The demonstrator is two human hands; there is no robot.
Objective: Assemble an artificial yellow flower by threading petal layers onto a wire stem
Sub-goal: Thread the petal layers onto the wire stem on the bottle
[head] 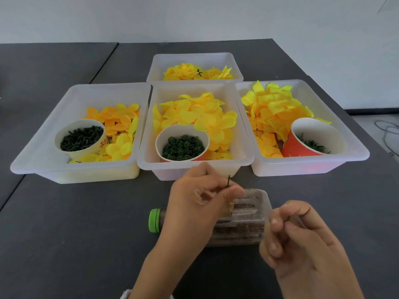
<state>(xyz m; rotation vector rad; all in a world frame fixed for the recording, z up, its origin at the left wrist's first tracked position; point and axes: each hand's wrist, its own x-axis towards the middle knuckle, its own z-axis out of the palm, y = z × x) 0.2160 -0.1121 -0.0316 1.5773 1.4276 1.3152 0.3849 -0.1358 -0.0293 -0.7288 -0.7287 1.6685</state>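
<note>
Right hand (302,231): nearest, fingers curled, apparently pinching a thin pin, hard to tell; left hand (200,195): pinches green stem (228,181), upright, over the bottle (237,221); petals (194,117): middle tray (149,160), straight beyond, nearer the left hand.

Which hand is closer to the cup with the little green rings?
The left hand. It sits just in front of the middle bin, right below the cup of green rings. The right hand is lower and off to the right.
</note>
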